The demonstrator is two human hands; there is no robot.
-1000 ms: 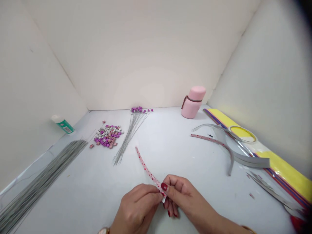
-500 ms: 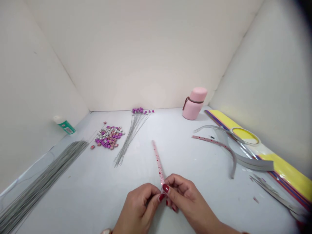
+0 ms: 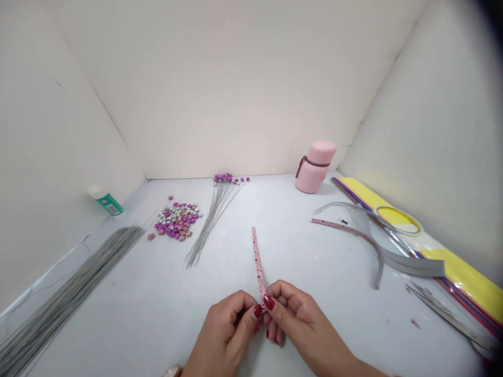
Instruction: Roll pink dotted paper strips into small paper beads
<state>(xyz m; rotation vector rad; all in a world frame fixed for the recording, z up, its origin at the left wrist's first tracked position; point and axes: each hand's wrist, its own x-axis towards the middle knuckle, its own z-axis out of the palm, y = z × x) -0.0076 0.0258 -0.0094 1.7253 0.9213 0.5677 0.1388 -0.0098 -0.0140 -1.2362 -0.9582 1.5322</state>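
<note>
A narrow pink paper strip (image 3: 257,259) with red hearts rises from between my fingers and points away from me. Its near end is pinched by both hands and partly hidden by the fingertips. My left hand (image 3: 231,327) closes thumb and forefinger on that end. Right beside it, my right hand (image 3: 294,317) pinches the strip too, its other fingers curled beneath. Farther off lie a pile of purple, pink and silver paper stars (image 3: 178,221) and a bundle of thin wires (image 3: 212,220) with purple stars at their far tips.
Loose grey wires (image 3: 74,293) spread along the left, near a green-and-white bottle (image 3: 107,200). A pink flask (image 3: 314,167) stands at the back right. On the right lie curved strips (image 3: 353,231), a tape roll (image 3: 416,225), yellow sheets (image 3: 467,277) and scissors (image 3: 444,311).
The strip's far end has shifted slightly right and looks sharper. Both hands keep their pinch, with small finger movements at the near end.
</note>
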